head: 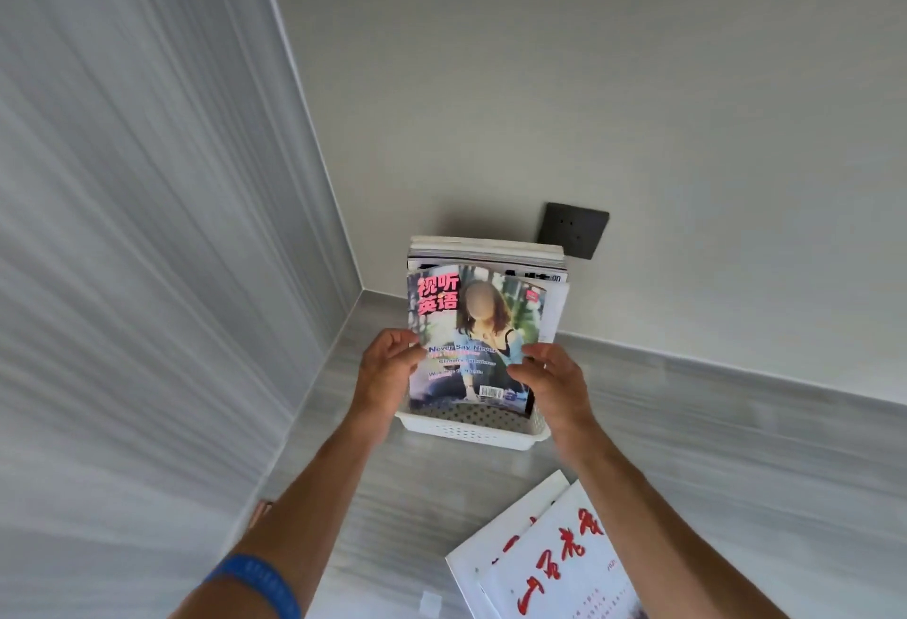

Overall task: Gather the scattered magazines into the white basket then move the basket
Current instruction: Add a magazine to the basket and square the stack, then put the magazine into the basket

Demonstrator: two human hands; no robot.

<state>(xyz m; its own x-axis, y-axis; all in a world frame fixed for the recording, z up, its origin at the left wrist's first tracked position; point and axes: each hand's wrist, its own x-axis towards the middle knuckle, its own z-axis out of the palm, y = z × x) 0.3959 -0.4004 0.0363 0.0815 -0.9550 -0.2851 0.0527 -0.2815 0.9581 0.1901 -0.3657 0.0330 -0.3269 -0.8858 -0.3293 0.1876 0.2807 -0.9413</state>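
- Basket (471,432): one, white, perforated, on the floor (687,447) in the room corner, close to the wall; likely parked there so upright magazines can lean back on the wall.
- Cover magazine (471,334): one, colour cover with red characters, upright, lower edge inside the basket, front of the row.
- Left hand (387,368): grips the cover magazine's left edge, fingers curled round it; judged to be steadying it.
- Right hand (545,378): holds the right edge, fingers (527,363) curled over the cover, thumb hidden; two-hand hold probably keeps the floppy sheet straight as it seats.
- Stack (486,253): several magazines upright behind it in the basket; exact count unreadable, spines too fine.
- Loose magazines (554,564): two visible, white with red script, overlapping on the floor near the person, well apart from the basket; not yet gathered.
- Socket (572,228): one, dark, on the wall behind the stack.
- Wristband (260,579): one, blue, left forearm.
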